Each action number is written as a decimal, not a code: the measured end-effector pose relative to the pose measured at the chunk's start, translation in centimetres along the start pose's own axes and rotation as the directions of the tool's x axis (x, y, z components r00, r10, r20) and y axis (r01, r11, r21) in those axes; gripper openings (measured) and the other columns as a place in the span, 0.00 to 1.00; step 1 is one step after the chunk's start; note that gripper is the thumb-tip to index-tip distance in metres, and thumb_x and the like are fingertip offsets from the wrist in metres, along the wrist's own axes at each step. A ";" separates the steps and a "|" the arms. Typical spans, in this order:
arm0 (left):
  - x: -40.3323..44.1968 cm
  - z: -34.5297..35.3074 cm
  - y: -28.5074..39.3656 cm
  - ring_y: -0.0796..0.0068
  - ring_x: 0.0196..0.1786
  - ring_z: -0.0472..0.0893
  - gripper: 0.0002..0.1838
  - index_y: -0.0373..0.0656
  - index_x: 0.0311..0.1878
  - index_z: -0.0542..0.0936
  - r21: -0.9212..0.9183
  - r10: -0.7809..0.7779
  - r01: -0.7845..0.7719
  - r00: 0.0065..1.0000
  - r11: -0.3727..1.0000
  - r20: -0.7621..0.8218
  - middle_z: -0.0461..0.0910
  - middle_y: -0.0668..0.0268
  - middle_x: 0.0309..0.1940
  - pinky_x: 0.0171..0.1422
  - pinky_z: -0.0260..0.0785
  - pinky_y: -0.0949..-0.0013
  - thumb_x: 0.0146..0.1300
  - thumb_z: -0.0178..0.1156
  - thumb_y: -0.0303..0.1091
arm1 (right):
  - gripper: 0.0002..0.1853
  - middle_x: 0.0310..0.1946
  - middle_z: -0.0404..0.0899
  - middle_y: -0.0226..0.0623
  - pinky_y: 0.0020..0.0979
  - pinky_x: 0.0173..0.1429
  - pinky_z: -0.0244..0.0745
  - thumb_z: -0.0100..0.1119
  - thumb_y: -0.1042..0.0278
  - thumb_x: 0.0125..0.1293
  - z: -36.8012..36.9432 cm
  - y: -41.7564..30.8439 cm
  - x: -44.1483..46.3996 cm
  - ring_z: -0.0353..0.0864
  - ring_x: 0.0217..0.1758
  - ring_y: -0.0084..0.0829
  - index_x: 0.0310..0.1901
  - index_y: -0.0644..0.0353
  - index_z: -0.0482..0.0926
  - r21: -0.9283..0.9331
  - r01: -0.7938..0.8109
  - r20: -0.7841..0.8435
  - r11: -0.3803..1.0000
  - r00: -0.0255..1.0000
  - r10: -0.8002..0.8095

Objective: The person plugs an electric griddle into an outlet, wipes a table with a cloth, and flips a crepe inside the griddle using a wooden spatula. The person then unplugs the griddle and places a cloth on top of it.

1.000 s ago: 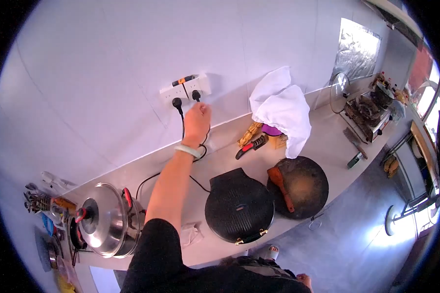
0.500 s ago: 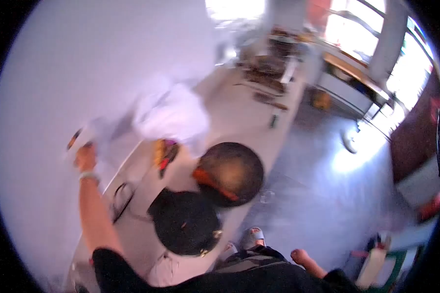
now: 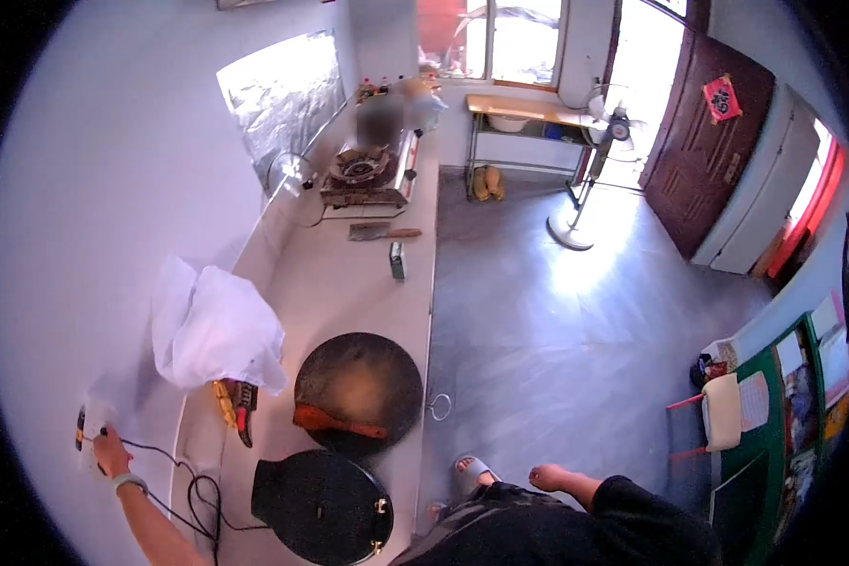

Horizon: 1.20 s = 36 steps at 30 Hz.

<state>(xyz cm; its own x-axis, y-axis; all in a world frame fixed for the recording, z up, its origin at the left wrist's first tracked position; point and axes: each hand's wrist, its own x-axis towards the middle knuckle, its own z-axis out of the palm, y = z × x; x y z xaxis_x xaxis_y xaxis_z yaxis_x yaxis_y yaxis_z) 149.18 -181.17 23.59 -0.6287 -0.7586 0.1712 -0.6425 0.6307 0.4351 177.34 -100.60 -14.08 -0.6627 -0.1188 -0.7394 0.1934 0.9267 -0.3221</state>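
My left hand [image 3: 111,451] is at a white wall socket [image 3: 92,436] on the left, fingers closed around what looks like a power plug, mostly hidden by the hand. A black cord [image 3: 194,486] runs from there to a flat, round black electric pan [image 3: 321,509] with gold-coloured hinge fittings. My right hand [image 3: 549,477] hangs beside my body over the floor, its fingers curled with nothing visible in them. On the counter, a dark round pan [image 3: 358,377] with a brownish middle carries a reddish-brown wooden spatula [image 3: 340,422].
A white plastic bag [image 3: 219,325] stands against the wall. Farther along the counter [image 3: 325,292] are a small green box [image 3: 398,261], a cleaver [image 3: 384,232] and a gas stove [image 3: 373,176]. A standing fan [image 3: 590,179] and a green shelf [image 3: 764,443] are across the floor.
The view has turned and steadied, so the counter now runs straight away from me. My left hand remains at the wall socket; the cord beside it shows clearly now.
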 end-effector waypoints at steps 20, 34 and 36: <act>1.6 1.6 -2.0 0.63 0.20 0.78 0.27 0.31 0.40 0.71 -0.101 0.044 -0.052 0.995 0.994 -0.085 0.79 0.52 0.26 0.23 0.72 0.65 0.60 0.55 0.52 | 0.20 0.43 0.79 0.45 0.42 0.52 0.71 0.46 0.53 0.59 -1.3 0.1 0.0 0.76 0.48 0.47 0.46 0.54 0.79 0.039 -0.042 -0.025 0.998 0.999 0.043; 1.3 2.0 -1.7 0.60 0.13 0.76 0.27 0.29 0.36 0.72 -0.135 0.031 -0.060 0.978 0.989 -0.206 0.76 0.47 0.19 0.17 0.70 0.63 0.66 0.46 0.51 | 0.16 0.39 0.81 0.44 0.43 0.49 0.72 0.50 0.55 0.57 0.0 0.6 0.6 0.78 0.45 0.46 0.42 0.53 0.81 -0.061 -0.014 -0.063 0.998 0.998 0.010; 3.3 2.3 -3.0 0.60 0.18 0.78 0.25 0.30 0.39 0.73 -0.018 0.073 -0.076 0.992 0.997 -0.107 0.77 0.46 0.23 0.18 0.71 0.62 0.65 0.48 0.49 | 0.16 0.38 0.81 0.44 0.43 0.48 0.73 0.51 0.56 0.57 -0.6 0.0 0.4 0.78 0.44 0.46 0.41 0.53 0.81 0.032 -0.072 -0.026 0.997 0.997 0.073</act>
<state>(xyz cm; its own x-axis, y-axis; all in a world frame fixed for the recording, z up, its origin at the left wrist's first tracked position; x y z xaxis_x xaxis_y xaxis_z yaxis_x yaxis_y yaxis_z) 148.00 -185.22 20.87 -0.6237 -0.7234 0.2963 -0.5852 0.6834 0.4365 176.63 -100.44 -13.97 -0.6656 -0.0412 -0.7451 0.2641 0.9209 -0.2868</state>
